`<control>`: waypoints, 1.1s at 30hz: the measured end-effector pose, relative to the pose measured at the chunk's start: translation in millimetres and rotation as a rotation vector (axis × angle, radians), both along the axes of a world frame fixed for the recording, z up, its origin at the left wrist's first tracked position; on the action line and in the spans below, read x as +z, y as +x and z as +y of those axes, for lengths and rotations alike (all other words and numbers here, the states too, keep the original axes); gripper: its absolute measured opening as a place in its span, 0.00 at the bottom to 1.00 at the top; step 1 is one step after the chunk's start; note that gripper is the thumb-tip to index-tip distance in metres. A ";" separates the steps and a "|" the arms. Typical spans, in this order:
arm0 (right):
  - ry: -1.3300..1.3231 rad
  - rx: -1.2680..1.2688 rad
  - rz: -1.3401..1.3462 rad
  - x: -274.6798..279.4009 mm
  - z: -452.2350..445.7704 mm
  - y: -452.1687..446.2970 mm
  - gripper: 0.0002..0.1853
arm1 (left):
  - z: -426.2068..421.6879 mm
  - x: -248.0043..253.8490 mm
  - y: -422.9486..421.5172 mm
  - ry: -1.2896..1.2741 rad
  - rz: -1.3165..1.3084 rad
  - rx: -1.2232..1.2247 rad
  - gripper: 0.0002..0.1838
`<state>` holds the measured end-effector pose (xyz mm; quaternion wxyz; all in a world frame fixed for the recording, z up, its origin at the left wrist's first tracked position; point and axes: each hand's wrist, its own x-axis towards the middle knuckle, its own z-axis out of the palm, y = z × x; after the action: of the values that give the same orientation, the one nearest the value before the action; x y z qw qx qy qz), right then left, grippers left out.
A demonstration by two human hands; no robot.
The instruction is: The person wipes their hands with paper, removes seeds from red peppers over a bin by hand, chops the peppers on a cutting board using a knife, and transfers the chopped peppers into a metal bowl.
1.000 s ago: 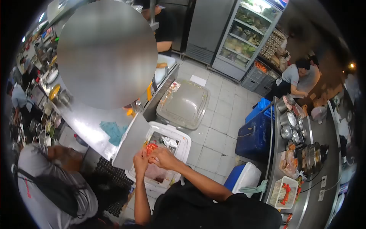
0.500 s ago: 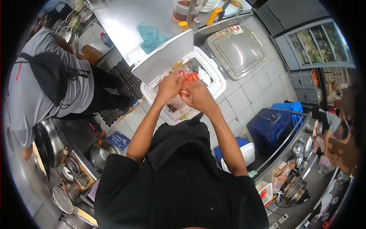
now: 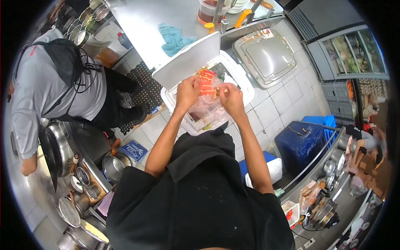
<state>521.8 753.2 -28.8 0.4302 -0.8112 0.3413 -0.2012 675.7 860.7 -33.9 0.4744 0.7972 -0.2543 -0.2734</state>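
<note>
A clear plastic packet with red-orange bands [image 3: 206, 81] is stretched between my two hands over an open white bin [image 3: 246, 93]. My left hand [image 3: 188, 92] is closed on the packet's left edge. At its right edge my right hand [image 3: 231, 99] has its fingers pinched together on the plastic. The bin's lid [image 3: 187, 56] stands raised on the far side. Crumpled clear plastic and food scraps show inside the bin, below the packet. What exactly the packet contains, I cannot make out.
A grey lidded bin [image 3: 268, 58] stands on the tiles at the right. Ahead is a steel counter [image 3: 133, 25] with a teal cloth [image 3: 173, 39]. A co-worker [image 3: 79, 83] stands at the left near pots. Blue containers [image 3: 298, 143] sit at the right.
My hands have moved apart, the right one to the right. The packet, bunched between my fingers before, now lies spread out with its red bands showing.
</note>
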 end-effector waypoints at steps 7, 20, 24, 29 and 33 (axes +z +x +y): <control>0.175 -0.113 -0.092 20.8 -2.2 6.7 0.14 | 2.4 16.9 0.4 0.059 -0.078 -0.028 0.14; 0.364 -0.032 -0.088 18.8 -17.1 8.3 0.16 | 6.0 9.7 -7.7 0.064 -0.433 -0.090 0.12; 0.454 0.157 0.143 -7.0 -25.5 9.0 0.15 | -1.9 7.8 -9.7 0.084 -0.448 -0.133 0.11; 0.557 -0.093 -0.134 -16.4 -23.4 -6.5 0.18 | 1.7 -3.3 -13.6 0.033 -0.453 -0.146 0.09; 1.052 0.074 0.158 -7.3 -17.0 -4.8 0.40 | -11.0 -17.1 -11.8 -0.356 0.171 -0.189 0.11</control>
<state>517.0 736.2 -36.1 0.7585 -0.5103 0.3985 0.0742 664.0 849.7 -51.0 0.5997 0.6476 -0.3310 -0.3339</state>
